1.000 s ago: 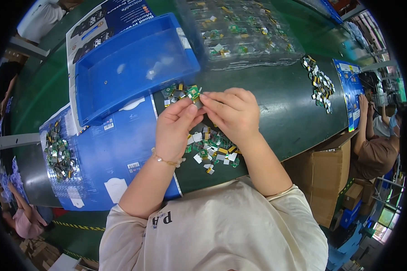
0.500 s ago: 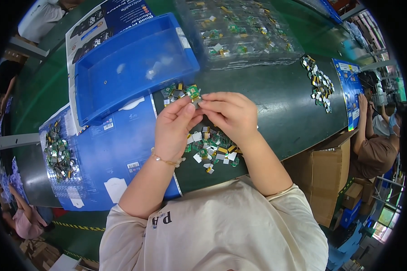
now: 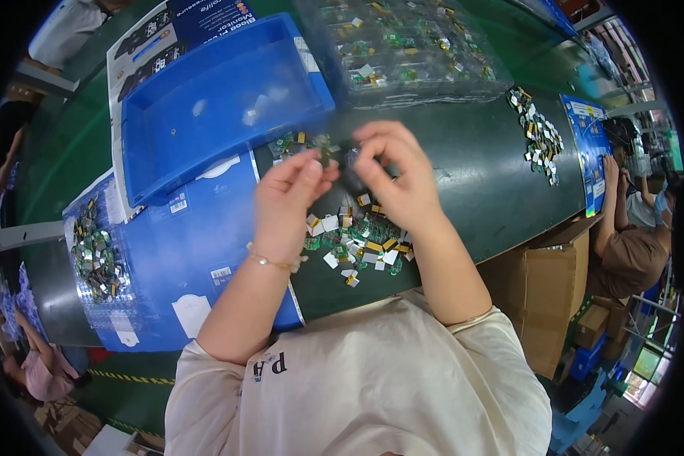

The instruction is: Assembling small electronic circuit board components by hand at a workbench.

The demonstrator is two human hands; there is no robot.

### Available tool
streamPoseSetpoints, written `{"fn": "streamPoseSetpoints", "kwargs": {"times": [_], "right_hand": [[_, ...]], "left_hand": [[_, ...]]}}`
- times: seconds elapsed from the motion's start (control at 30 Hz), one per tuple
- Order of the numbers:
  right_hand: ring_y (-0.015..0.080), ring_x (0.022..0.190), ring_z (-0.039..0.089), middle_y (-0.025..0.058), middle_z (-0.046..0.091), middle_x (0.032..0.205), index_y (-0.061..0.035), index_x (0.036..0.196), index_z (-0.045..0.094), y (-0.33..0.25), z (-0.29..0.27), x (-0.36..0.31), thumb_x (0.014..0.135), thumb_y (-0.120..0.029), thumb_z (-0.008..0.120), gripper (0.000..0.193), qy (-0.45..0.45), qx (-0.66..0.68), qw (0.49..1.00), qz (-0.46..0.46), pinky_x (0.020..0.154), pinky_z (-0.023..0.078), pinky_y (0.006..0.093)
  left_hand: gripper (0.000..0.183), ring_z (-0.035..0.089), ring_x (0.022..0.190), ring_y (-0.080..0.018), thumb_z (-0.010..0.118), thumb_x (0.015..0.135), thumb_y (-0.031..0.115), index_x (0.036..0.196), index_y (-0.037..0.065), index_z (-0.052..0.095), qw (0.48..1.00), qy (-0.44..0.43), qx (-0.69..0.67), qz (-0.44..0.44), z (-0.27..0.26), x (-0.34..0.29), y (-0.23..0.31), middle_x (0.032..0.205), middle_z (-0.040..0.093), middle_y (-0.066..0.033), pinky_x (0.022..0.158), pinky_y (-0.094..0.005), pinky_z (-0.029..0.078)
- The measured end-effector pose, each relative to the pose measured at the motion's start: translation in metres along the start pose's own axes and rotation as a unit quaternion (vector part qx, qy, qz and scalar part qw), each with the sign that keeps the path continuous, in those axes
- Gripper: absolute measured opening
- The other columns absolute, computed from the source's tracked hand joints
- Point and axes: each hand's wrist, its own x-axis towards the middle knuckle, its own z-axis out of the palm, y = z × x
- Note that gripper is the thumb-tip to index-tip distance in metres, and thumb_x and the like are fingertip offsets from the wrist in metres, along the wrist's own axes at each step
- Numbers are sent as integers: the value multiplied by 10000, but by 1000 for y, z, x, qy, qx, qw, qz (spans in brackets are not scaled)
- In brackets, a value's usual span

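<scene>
Both bare forearms rise from the lower edge and converge. The left hand (image 3: 287, 199) and right hand (image 3: 397, 178) meet fingertip to fingertip, fingers curled inward in a pinch, thumbs facing each other, wrists slightly bent.

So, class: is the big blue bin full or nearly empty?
Nearly empty: the blue bin shows mostly bare floor, with only a few small pale bits.
</scene>
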Motion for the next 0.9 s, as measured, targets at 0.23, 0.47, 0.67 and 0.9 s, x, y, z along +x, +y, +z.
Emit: {"fn": "streamPoseSetpoints", "kwargs": {"times": [0.23, 0.47, 0.67, 0.9], "right_hand": [[286, 913, 545, 73, 583, 971, -82, 751, 604, 25, 1, 0, 713, -137, 682, 102, -20, -303, 952, 32, 758, 459, 374], [294, 920, 538, 69, 575, 959, -107, 986, 593, 18, 7, 4, 702, -124, 698, 303, -12, -332, 940, 83, 790, 448, 381], [264, 915, 544, 75, 585, 948, -97, 967, 616, 3, -11, 7, 719, -146, 691, 264, -66, -258, 964, 9, 764, 446, 368], [218, 933, 530, 9, 569, 920, -143, 855, 648, -36, 14, -12, 645, -200, 738, 235, -290, -320, 902, -13, 789, 407, 362]], "left_hand": [[175, 618, 821, -161, 528, 923, 181, 997, 29, 568, 987, 45, -154, -27, -9, 8, 13, 880, 631, -68, 661, -270, 470], [170, 581, 672, -103, 563, 909, 203, 894, 37, 596, 997, -18, 73, -9, -15, 10, 12, 746, 616, -22, 588, -214, 433], [146, 573, 628, -104, 609, 874, 170, 865, 25, 620, 952, 32, 263, 150, -21, 15, 13, 730, 619, -23, 568, -220, 442], [118, 612, 750, -210, 615, 823, 91, 922, 38, 649, 816, 68, 437, 371, -22, 20, 21, 879, 624, -86, 661, -292, 484]]}}
